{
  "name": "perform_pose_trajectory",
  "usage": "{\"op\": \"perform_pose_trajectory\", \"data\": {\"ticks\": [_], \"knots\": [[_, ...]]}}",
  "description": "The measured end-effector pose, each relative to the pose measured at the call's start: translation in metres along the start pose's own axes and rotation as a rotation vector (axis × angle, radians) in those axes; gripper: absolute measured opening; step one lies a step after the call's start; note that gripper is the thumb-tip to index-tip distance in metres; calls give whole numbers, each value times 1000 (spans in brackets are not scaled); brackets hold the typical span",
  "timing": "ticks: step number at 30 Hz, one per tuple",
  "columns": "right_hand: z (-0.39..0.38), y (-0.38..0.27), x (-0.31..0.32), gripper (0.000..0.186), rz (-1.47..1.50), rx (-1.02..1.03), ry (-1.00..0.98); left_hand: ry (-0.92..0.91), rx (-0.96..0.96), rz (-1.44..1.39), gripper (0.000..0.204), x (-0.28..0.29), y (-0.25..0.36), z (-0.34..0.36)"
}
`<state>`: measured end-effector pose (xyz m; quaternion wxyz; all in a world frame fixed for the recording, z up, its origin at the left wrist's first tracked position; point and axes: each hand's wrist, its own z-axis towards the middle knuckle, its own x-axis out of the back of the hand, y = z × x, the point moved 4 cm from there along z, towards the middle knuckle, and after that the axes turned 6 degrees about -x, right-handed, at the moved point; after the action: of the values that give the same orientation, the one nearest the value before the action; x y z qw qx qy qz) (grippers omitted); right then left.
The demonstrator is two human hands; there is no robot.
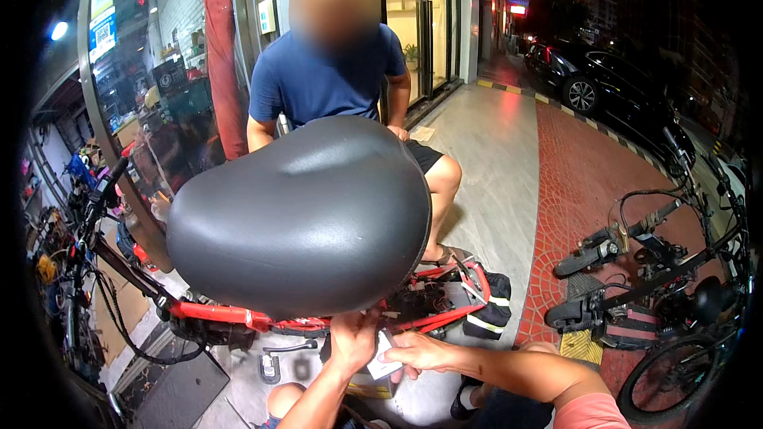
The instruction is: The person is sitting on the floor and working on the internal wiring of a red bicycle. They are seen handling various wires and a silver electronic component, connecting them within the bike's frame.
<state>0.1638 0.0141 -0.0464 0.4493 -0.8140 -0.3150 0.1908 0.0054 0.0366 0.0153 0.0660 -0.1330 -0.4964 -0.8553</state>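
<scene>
A large black saddle (298,218) fills the middle of the view, above the red frame (230,315) of a scooter or bike. Just below the saddle's near edge, my left hand (354,339) is closed, its fingertips hidden by the frame and its own back. Beside it, my right hand (420,352) pinches a small flat white piece (387,356) between thumb and fingers; its exact kind is unclear. The two hands are close together. On the floor left of them lie a black-handled tool (290,345) and a metal U-shaped piece (270,367).
Across the saddle sits a person in a blue shirt (326,79). A black bag with reflective strips (489,306) rests at the frame's right end. Parked scooters (588,258) and a bicycle wheel (668,377) stand at right, with a black car (604,79) beyond. A glass door (167,71) is at left.
</scene>
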Motion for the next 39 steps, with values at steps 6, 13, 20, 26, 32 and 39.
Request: {"op": "perform_pose_trajectory", "data": {"ticks": [6,13,20,26,32,39], "knots": [[4,-6,-2,33,-24,-21,-47,-141,91,-450,25,6,-9,-7],[34,39,-3,24,223,279,-54,-229,81,-108,21,-4,-15,1],[14,3,-25,31,164,202,-61,-145,91,-380,28,2,-43,-5],[-4,-37,6,55,-589,287,90,-28,216,-615,26,19,-63,0],[-55,-59,127,25,-425,394,780,-36,160,-441,27,15,-57,8],[-29,-26,193,22,-396,250,888,-145,-37,497,13,-13,-64,21]]}}
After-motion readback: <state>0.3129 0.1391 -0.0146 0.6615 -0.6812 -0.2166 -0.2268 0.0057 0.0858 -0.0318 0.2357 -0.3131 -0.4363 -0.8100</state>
